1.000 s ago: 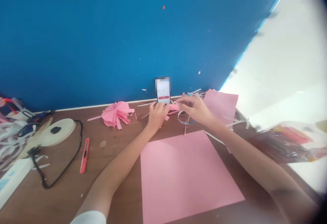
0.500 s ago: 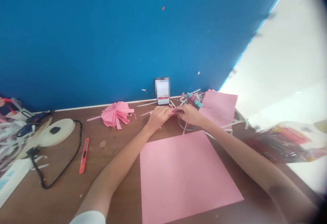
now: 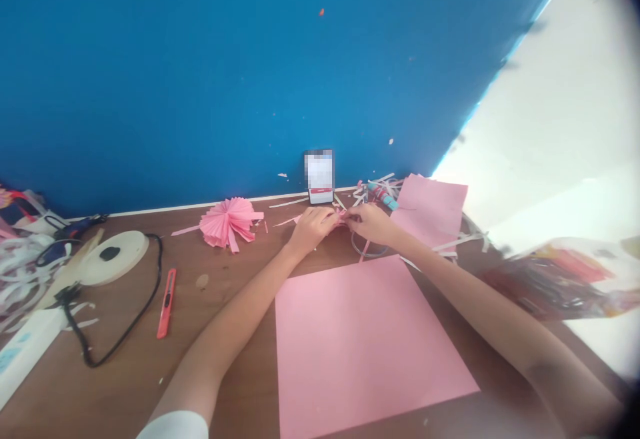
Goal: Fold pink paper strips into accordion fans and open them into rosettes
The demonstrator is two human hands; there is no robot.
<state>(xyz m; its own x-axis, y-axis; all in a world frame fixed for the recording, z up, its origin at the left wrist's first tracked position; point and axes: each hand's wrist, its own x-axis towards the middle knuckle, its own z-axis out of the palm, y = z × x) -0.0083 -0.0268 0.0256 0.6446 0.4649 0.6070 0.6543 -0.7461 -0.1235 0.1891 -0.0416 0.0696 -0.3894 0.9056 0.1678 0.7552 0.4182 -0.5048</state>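
Note:
My left hand (image 3: 314, 229) and my right hand (image 3: 371, 223) meet above the back of the table, fingers closed. Pinched between them is a small bit of pink paper (image 3: 341, 217), mostly hidden by the fingers. Below my wrists lies a large sheet of pink paper (image 3: 360, 345), flat on the tabletop. A round, ring-like object (image 3: 369, 252) shows under my right hand, with a narrow pink strip beside it. Just behind the hands a phone (image 3: 320, 175) leans upright against the blue wall.
A pleated pink paper fan (image 3: 227, 222) lies left of my hands. Further left are a red box cutter (image 3: 167, 304), a white tape roll (image 3: 114, 257) and a black cable (image 3: 120, 352). Smaller pink sheets (image 3: 433, 205) and paper scraps (image 3: 383, 185) lie at the back right.
The view has shifted very slightly. Both hands stay together at the same spot, still pinching the pink paper; their fingers have barely moved.

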